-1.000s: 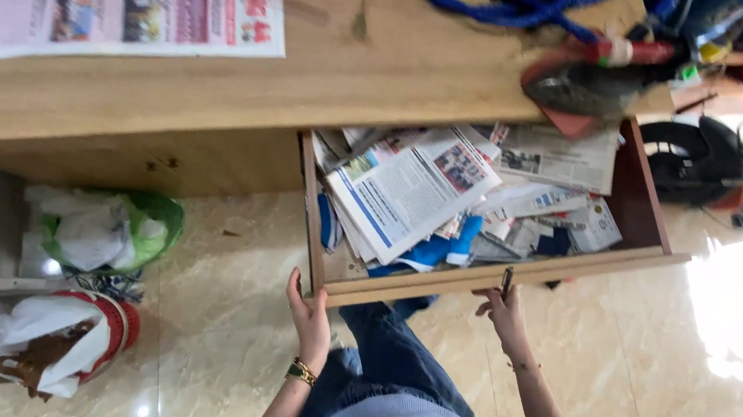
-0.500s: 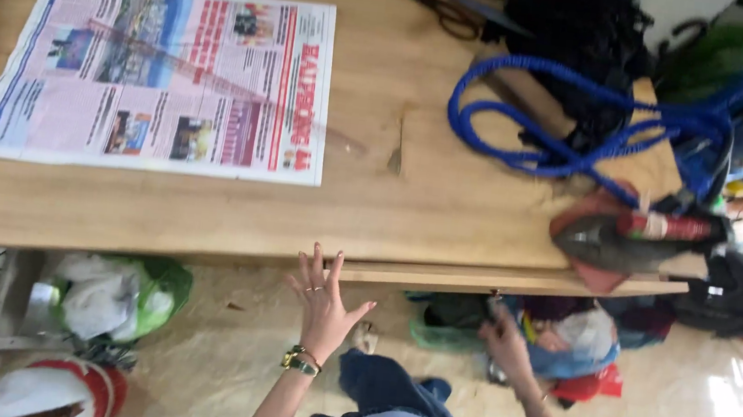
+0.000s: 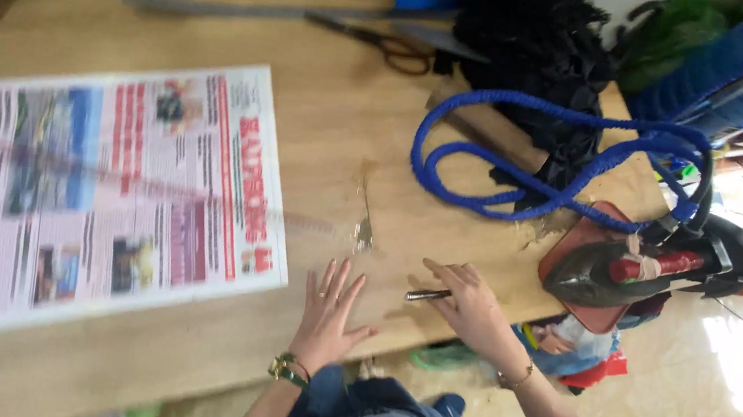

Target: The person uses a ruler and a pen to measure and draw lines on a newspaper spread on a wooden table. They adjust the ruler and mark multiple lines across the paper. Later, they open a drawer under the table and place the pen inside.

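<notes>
My right hand (image 3: 470, 306) pinches a thin metal tool (image 3: 429, 295); shaft points left, flat along table (image 3: 343, 132) edge | my left hand (image 3: 329, 310) open, fingers splayed, empty; just left of its tip

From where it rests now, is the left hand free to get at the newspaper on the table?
Probably yes: the left hand lies flat on the table, just beside the newspaper edge, with nothing between them.
</notes>
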